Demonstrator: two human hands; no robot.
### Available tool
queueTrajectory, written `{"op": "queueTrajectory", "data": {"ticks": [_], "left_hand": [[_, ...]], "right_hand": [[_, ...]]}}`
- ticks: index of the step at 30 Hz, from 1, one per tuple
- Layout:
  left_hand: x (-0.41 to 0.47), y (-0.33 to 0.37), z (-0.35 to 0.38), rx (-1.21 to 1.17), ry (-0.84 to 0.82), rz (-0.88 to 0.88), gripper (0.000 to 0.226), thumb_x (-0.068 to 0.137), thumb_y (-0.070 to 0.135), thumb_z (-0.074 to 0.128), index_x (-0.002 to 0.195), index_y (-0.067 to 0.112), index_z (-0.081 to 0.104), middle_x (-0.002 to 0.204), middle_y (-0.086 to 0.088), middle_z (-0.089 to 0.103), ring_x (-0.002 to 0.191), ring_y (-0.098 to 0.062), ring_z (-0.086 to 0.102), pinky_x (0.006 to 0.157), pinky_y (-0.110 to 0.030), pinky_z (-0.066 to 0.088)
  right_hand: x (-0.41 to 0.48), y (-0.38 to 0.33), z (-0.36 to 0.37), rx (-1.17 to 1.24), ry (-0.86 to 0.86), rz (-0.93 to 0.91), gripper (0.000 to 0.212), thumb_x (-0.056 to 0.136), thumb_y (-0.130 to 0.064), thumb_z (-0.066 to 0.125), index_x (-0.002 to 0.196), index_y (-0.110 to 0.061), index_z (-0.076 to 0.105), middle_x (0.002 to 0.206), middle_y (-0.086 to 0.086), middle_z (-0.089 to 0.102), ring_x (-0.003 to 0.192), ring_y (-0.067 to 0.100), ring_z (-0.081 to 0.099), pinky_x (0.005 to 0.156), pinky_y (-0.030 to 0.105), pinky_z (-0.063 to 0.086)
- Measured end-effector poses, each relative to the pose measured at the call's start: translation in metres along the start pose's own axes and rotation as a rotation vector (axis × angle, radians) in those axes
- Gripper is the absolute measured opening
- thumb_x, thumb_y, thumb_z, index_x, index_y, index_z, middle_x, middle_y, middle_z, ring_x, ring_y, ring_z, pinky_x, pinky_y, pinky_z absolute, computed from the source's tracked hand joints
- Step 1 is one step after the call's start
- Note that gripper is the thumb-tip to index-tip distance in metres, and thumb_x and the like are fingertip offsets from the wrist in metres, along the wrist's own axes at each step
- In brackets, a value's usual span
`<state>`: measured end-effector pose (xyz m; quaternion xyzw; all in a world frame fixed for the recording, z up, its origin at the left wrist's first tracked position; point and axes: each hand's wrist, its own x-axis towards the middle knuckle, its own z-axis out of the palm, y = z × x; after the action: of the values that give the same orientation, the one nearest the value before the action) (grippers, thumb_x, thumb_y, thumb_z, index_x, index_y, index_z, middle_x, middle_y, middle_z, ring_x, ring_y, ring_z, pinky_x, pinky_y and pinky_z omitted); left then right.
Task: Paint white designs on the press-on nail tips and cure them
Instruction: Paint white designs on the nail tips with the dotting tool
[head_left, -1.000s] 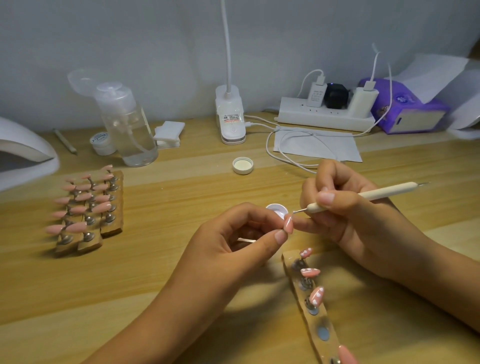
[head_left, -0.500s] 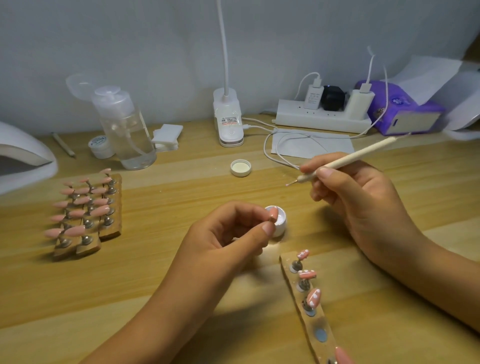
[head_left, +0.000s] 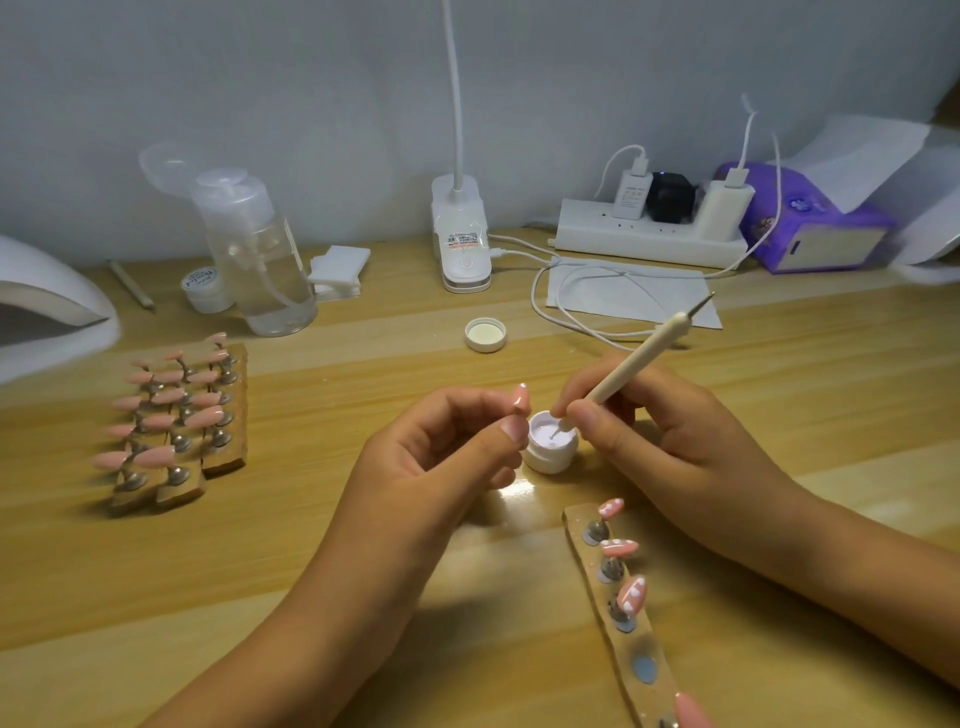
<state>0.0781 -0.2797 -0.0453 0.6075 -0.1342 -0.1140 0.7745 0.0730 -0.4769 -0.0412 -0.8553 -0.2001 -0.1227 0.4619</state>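
Your right hand (head_left: 665, 447) pinches slim cream dotting pen (head_left: 634, 364), point in round white pot (head_left: 551, 444), likely loading paint; left hand (head_left: 441, 457) pinches pink almond nail tip (head_left: 519, 400) alongside, ready.

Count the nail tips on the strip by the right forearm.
4. From the far end: first tip, second tip, third tip, all white-marked; then an empty holder; then a plain pink tip cut by the frame edge. More may be hidden.

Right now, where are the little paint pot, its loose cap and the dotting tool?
paint pot (head_left: 550, 460), head view, on its white outer wall.
loose cap (head_left: 485, 335), head view, on its inner face.
dotting tool (head_left: 636, 358), head view, on its mid-shaft.
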Motion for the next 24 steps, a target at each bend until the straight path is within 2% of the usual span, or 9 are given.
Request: {"op": "queueTrajectory", "data": {"ticks": [4,9,12,17,20,24], "left_hand": [[0.001,-0.001,0.0,0.014,-0.006,0.005,0.022,0.07,0.038,0.073,0.089,0.028,0.075,0.081,0.009,0.07,0.074,-0.002,0.061,0.067,-0.014,0.049],[0.0,-0.001,-0.001,0.016,-0.011,0.003,0.022,0.07,0.038,0.073,0.09,0.029,0.075,0.081,0.01,0.07,0.074,-0.002,0.062,0.067,-0.014,0.049],[0.0,-0.001,-0.001,0.022,-0.009,0.001,0.022,0.07,0.038,0.073,0.09,0.029,0.075,0.081,0.009,0.07,0.075,-0.001,0.062,0.067,-0.014,0.05],[-0.001,0.0,0.001,0.031,-0.01,0.003,0.019,0.071,0.036,0.074,0.089,0.028,0.075,0.08,0.009,0.07,0.073,-0.003,0.06,0.067,-0.015,0.049],[-0.002,0.003,0.004,0.041,-0.039,0.018,0.009,0.078,0.026,0.071,0.085,0.029,0.075,0.076,0.01,0.069,0.068,-0.002,0.058,0.065,-0.012,0.047],[-0.003,0.005,0.008,0.077,-0.102,0.026,0.008,0.077,0.022,0.069,0.082,0.027,0.073,0.073,0.011,0.068,0.066,0.0,0.058,0.063,-0.01,0.045]], "right_hand": [[0.0,0.001,0.0,0.008,-0.025,0.034,0.021,0.092,-0.038,0.049,0.097,-0.024,0.064,0.091,-0.008,0.06,0.082,0.022,0.053,0.071,0.039,0.047],[0.0,0.0,0.0,0.007,-0.022,0.04,0.021,0.092,-0.039,0.049,0.097,-0.025,0.064,0.091,-0.009,0.06,0.083,0.02,0.053,0.072,0.037,0.047],[-0.001,-0.002,-0.001,0.05,0.016,0.042,0.014,0.092,-0.037,0.053,0.095,-0.029,0.064,0.091,-0.01,0.063,0.082,0.018,0.054,0.072,0.03,0.047],[0.002,-0.004,-0.007,0.417,0.169,0.102,0.009,0.087,-0.022,0.06,0.089,-0.026,0.068,0.084,-0.007,0.066,0.078,0.008,0.061,0.075,0.017,0.049],[0.002,-0.004,-0.012,0.615,0.233,0.13,0.008,0.079,-0.02,0.066,0.082,-0.027,0.066,0.079,-0.006,0.063,0.078,0.009,0.061,0.078,0.021,0.052],[0.001,-0.004,-0.015,0.822,0.158,0.213,0.019,0.071,-0.014,0.073,0.072,-0.024,0.057,0.069,-0.005,0.054,0.066,0.007,0.054,0.074,0.027,0.054]]}}
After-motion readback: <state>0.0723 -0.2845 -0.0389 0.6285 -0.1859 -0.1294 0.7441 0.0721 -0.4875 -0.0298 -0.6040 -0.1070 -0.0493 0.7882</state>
